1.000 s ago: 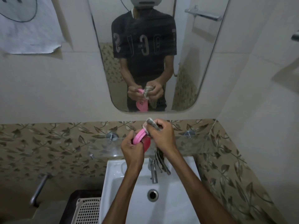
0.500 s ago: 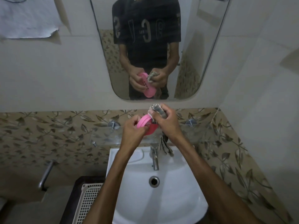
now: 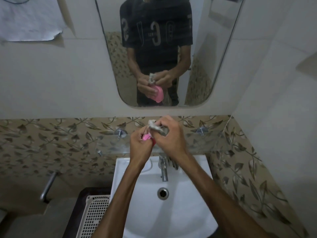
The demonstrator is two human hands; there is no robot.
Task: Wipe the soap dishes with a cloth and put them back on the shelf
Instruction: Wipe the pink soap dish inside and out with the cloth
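The pink plastic soap dish [image 3: 146,137] is held up above the white ceramic basin [image 3: 188,194], in front of the clear glass wall shelf [image 3: 205,145]. The left hand [image 3: 139,146] curls its fingers round the dish. The right hand [image 3: 169,136] pinches a crumpled grey-white cloth [image 3: 157,128] against the dish's upper edge. A chrome tap [image 3: 163,169] stands below, and a white perforated plastic basket [image 3: 96,215] sits left of the basin.

Shelf [image 3: 197,143] above sink [image 3: 188,194] (tap [image 3: 164,170] between); basket [image 3: 96,219] left.
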